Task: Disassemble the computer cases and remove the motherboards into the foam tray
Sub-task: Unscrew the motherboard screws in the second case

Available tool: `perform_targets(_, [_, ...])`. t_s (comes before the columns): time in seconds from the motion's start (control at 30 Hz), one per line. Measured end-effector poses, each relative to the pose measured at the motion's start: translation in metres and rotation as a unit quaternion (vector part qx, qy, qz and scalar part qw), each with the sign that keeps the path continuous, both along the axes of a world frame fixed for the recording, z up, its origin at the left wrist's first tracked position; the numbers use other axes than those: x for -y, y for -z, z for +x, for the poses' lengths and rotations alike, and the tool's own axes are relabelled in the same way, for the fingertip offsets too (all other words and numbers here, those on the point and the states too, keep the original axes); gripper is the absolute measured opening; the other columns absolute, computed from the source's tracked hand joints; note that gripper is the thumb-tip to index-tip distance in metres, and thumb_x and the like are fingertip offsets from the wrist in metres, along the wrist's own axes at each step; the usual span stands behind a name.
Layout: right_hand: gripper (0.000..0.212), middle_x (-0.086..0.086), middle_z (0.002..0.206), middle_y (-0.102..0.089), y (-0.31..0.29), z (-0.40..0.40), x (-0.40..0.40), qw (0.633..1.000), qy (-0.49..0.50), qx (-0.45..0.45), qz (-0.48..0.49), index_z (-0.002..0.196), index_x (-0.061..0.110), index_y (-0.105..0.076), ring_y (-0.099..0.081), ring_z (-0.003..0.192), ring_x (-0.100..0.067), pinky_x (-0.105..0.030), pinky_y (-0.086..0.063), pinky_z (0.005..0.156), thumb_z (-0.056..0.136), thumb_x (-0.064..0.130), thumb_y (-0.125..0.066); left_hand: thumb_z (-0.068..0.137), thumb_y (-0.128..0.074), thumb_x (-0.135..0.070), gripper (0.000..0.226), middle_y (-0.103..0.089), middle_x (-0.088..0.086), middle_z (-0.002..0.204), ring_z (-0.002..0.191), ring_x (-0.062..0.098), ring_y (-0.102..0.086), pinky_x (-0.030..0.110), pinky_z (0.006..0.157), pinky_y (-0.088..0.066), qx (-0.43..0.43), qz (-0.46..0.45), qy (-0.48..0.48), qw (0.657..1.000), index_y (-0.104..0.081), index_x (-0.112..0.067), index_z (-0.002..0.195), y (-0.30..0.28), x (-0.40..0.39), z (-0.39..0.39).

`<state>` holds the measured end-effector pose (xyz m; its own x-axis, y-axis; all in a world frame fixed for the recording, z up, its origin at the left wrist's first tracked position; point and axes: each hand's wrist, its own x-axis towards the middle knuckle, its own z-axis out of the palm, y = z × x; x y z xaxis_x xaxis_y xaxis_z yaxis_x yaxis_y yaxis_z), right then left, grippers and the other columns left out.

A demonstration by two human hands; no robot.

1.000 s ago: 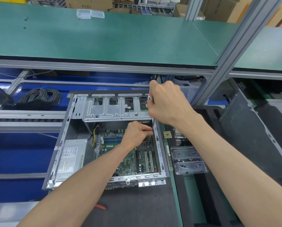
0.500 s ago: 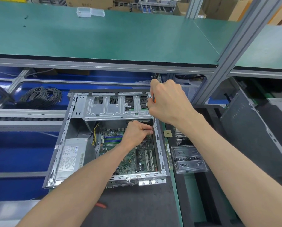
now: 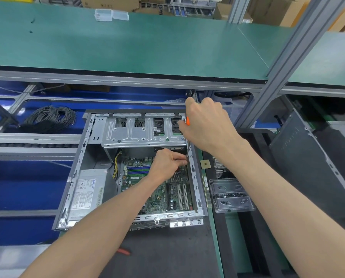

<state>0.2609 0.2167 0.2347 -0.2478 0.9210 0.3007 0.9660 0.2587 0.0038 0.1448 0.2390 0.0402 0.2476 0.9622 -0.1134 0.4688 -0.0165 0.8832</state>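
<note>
Counter (image 3: 159,257): dark mat surface that carries the computer case.
Computer case (image 3: 81,157): open metal chassis lying on its side, the landmark for what follows.
Side panel (image 3: 312,167): grey sheet leaning well to the right of the case.
Power supply (image 3: 87,191): silver box inside the case, at its left wall.
Motherboard (image 3: 157,193): green board seated on the case floor, right of the power supply.
Screw tray (image 3: 230,195): clear plastic tray just right of the case, holding small dark screws.
Right hand (image 3: 205,125): above the case's far right corner, clenched round the orange handle of a screwdriver (image 3: 188,149) whose shaft points down into the case.
Left hand (image 3: 167,164): inside the case over the motherboard, fingertips pinching at the screwdriver's tip.
</note>
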Motion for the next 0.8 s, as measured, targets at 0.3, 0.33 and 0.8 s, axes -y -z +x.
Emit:
perform_targets(0.3, [0.036, 0.003, 0.066, -0.013, 0.001, -0.003, 0.007, 0.998, 0.052, 0.006, 0.041, 0.079, 0.016, -0.039, -0.058, 0.079, -0.039, -0.037, -0.032, 0.058, 0.092, 0.033, -0.067, 0.088, -0.074, -0.014, 0.017, -0.076, -0.006, 0.107, 0.093, -0.007, -0.063, 0.011, 0.096, -0.046, -0.004, 0.038, -0.007, 0.999, -0.079, -0.016, 0.104, 0.003, 0.007, 0.001])
perform_targets(0.33, [0.035, 0.003, 0.066, -0.014, 0.002, -0.002, 0.006, 0.998, 0.052, 0.007, 0.040, 0.079, 0.015, -0.038, -0.057, 0.078, -0.039, -0.037, -0.033, 0.058, 0.092, 0.030, -0.067, 0.088, -0.074, -0.014, 0.017, -0.076, -0.005, 0.107, 0.094, -0.006, -0.063, 0.015, 0.098, -0.047, -0.002, 0.040, -0.007, 0.999, -0.079, -0.016, 0.104, 0.004, 0.008, 0.002])
perform_targets(0.8, [0.030, 0.000, 0.069, -0.020, -0.010, -0.006, 0.001, 0.998, 0.018, 0.010, -0.061, 0.080, 0.012, -0.035, -0.036, 0.075, -0.033, -0.040, -0.034, 0.061, 0.091, 0.023, -0.061, 0.090, -0.072, -0.017, 0.017, -0.075, -0.006, 0.108, 0.098, -0.006, -0.064, 0.021, 0.102, -0.047, 0.005, 0.050, 0.000, 0.999, -0.078, -0.018, 0.106, 0.007, 0.011, 0.000])
